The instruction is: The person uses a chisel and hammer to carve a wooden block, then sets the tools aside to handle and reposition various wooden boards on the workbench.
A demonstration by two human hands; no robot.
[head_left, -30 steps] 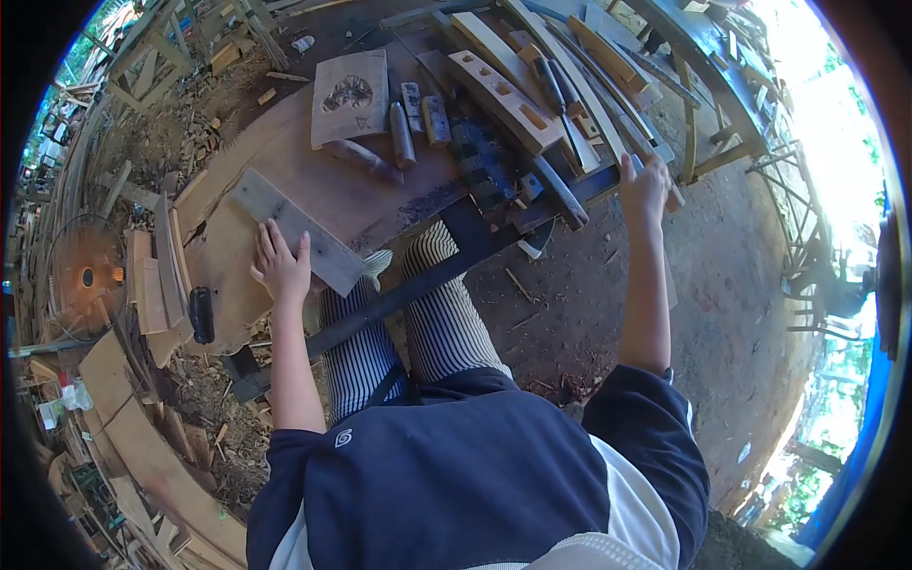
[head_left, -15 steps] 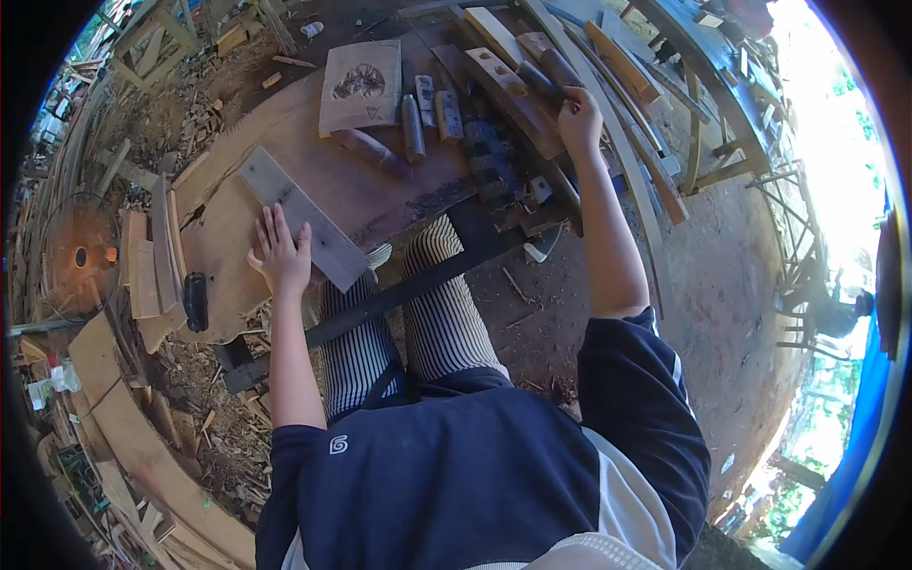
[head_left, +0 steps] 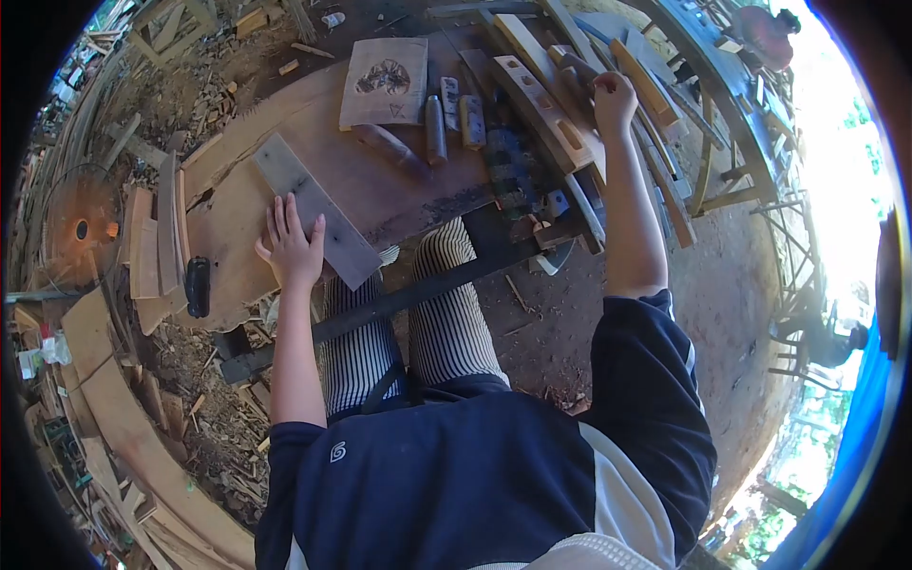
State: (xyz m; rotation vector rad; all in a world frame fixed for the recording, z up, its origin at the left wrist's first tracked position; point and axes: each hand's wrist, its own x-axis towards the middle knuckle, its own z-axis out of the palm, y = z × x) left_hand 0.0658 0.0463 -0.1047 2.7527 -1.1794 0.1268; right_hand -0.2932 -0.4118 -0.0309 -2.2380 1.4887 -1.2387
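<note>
My left hand [head_left: 293, 249] lies with spread fingers on the lower left edge of a flat grey-brown board [head_left: 318, 214]. This board rests at a slant across a larger wooden work surface [head_left: 223, 233]. My right hand [head_left: 616, 103] is raised at the right, over a pile of timber, with its fingers curled together. Whatever it grips, if anything, is hidden by the fingers. A rounded dark wooden piece [head_left: 578, 65] reaches close to the fingertips. Just left of the hand lies a long wooden block with slots [head_left: 541, 109].
A carved square panel [head_left: 385, 81] lies at the back, near a rounded wooden mallet-like piece [head_left: 391, 147] and a cylindrical piece [head_left: 436, 131]. A black object [head_left: 198, 287] sits at left, beside a fan [head_left: 82, 230]. A dark bar [head_left: 380, 306] crosses above my legs.
The view has shifted, so most things sit further right. My right hand has moved up and right over the timber, exposing more of the slotted block. My left hand stays on the board.
</note>
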